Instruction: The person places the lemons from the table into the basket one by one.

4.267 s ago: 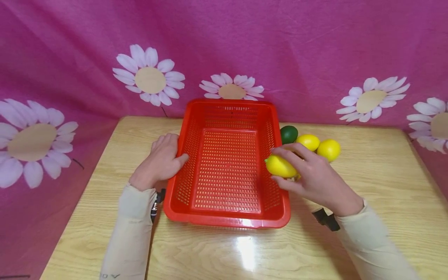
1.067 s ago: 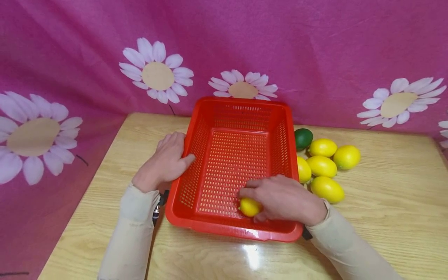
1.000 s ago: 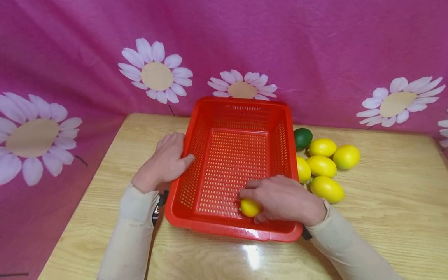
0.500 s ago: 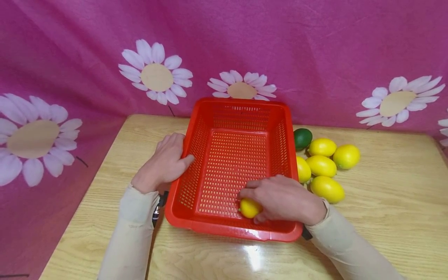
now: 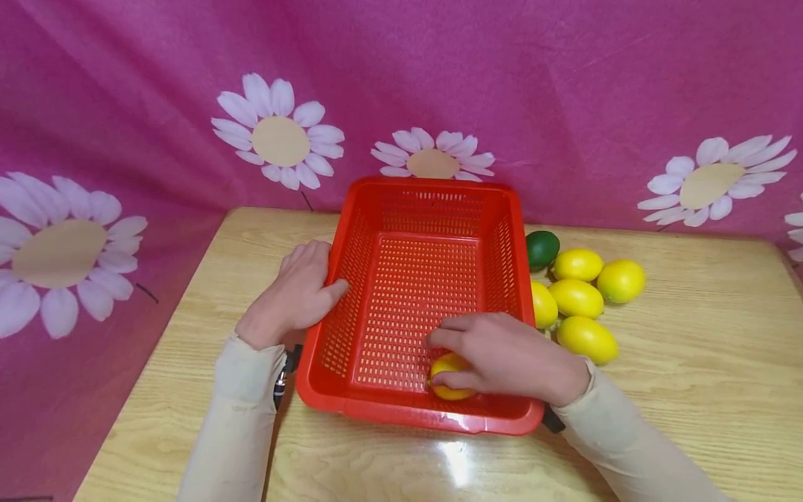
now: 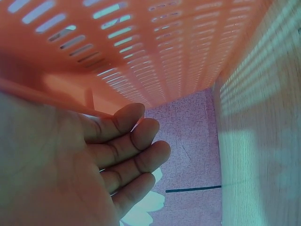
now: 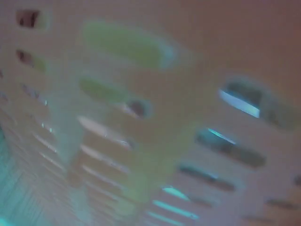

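A red perforated plastic basket (image 5: 401,411) stands on the wooden table. At its left rim is my left hand (image 5: 291,293), the thumb hooked over inside and the fingers down the outer wall, as the left wrist view also shows. Inside, in the front right corner, lies a yellow lemon (image 5: 453,394) on the basket floor. Just over it is my right hand (image 5: 502,352), fingers loosened and raised, the thumb lying across the lemon's top. Part of the lemon is hidden under that hand. Only the basket's slotted wall (image 7: 178,117), blurred, fills the right wrist view.
Right of the basket lie several more lemons (image 5: 586,339), close together. Behind them a dark green fruit (image 5: 542,249) touches or nearly touches the basket wall. A pink cloth with daisies (image 5: 433,164) hangs right behind the table (image 5: 677,348).
Since about four seconds ago, the right hand has brought the lemon from beside the basket into it. In the last half second its fingers have loosened, the thumb moving onto the lemon's top.
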{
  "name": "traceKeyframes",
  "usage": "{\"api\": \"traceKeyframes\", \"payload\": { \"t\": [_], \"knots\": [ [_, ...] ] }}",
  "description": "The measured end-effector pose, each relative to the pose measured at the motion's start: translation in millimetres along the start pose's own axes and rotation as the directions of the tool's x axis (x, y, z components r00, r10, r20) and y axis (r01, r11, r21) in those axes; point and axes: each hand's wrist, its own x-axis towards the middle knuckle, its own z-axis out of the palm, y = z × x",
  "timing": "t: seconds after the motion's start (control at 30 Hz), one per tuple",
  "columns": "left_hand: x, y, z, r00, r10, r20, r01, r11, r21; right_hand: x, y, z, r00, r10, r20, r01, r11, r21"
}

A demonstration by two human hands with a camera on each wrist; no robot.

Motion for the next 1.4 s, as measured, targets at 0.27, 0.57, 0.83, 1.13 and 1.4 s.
{"api": "traceKeyframes", "payload": {
  "t": [0.27, 0.57, 0.83, 1.13, 1.4],
  "knots": [
    [1.4, -0.6, -5.0, 1.000, 0.007, 0.005, -0.007, 1.000, 0.006, -9, 4, -16.3, 0.979, -0.062, -0.195, 0.069, 0.997, 0.029],
    [4.1, -1.1, -2.4, 1.000, 0.004, 0.016, -0.005, 1.000, 0.027, -34, 28, -39.1, 0.924, 0.034, -0.381, -0.019, 0.999, 0.044],
    [2.4, 1.5, -2.7, 1.000, -0.005, 0.019, 0.005, 1.000, -0.007, -49, 41, -50.5, 0.888, 0.086, -0.452, -0.080, 0.996, 0.032],
    [4.7, 5.0, -2.6, 1.000, 0.007, 0.017, -0.007, 1.000, 0.002, -59, 53, -56.1, 0.849, 0.086, -0.521, -0.102, 0.995, -0.003],
    [-0.2, 4.8, 0.3, 1.000, -0.024, 0.015, 0.025, 0.999, -0.040, -59, 58, -58.8, 0.854, 0.117, -0.507, -0.128, 0.992, 0.012]
  ]
}}
